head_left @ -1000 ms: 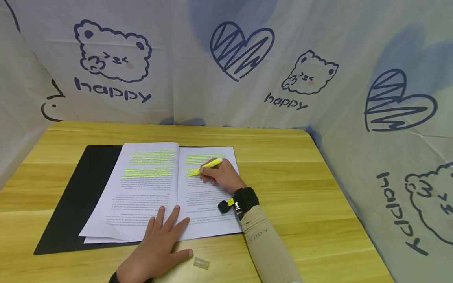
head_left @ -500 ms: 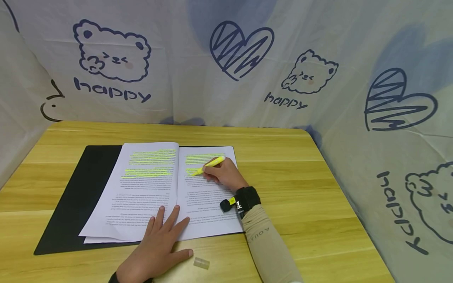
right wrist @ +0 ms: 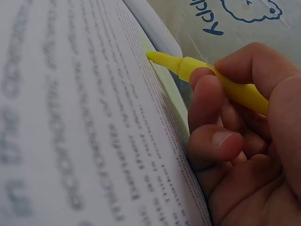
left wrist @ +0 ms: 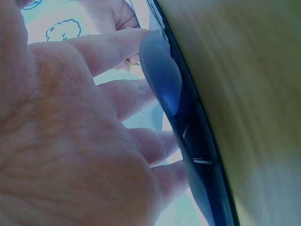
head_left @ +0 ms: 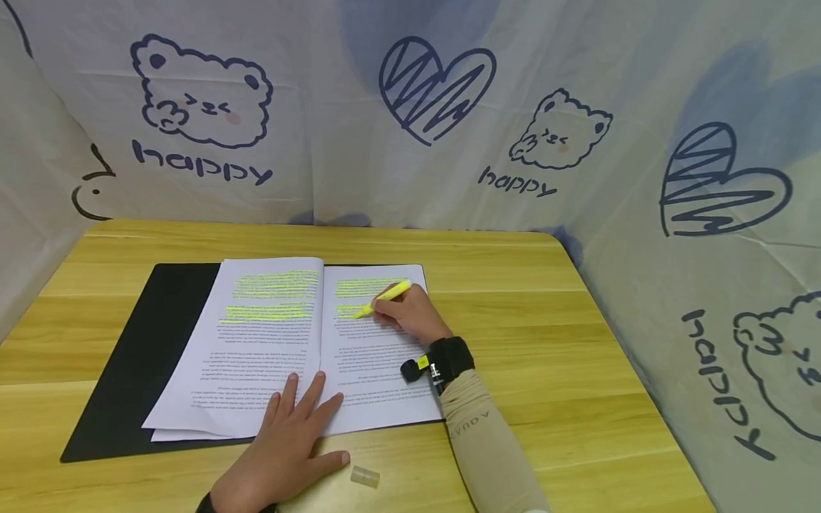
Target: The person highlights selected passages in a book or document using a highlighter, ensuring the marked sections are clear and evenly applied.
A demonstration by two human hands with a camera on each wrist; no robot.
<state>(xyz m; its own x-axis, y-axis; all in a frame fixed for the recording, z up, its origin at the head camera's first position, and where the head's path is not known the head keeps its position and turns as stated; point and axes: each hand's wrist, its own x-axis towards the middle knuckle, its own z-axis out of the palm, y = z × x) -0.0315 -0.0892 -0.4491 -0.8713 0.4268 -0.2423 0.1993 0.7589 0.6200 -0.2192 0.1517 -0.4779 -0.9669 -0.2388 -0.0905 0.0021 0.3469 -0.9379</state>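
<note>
Printed pages (head_left: 385,356) lie spread open on a black folder (head_left: 147,342), with yellow marked lines near the top of both pages. My right hand (head_left: 413,315) pinches a yellow highlighter (head_left: 393,292) between thumb and fingers. In the right wrist view the highlighter (right wrist: 197,69) has its tip down at a printed line. My left hand (head_left: 285,442) rests with fingers spread on the near edge of the pages, its thumb out over the table. The left wrist view shows the left hand's (left wrist: 89,122) fingers reaching past the lifted, curved edge of the paper (left wrist: 162,70).
A small clear cap-like cylinder (head_left: 365,477) lies on the wooden table (head_left: 513,320) beside the left thumb. Pale cloth curtains (head_left: 346,142) with bear and heart drawings hang behind the table and along its sides.
My right hand has slid the highlighter a little to the right along a line of the right page, and the yellow mark has lengthened behind it. The left hand stays put.
</note>
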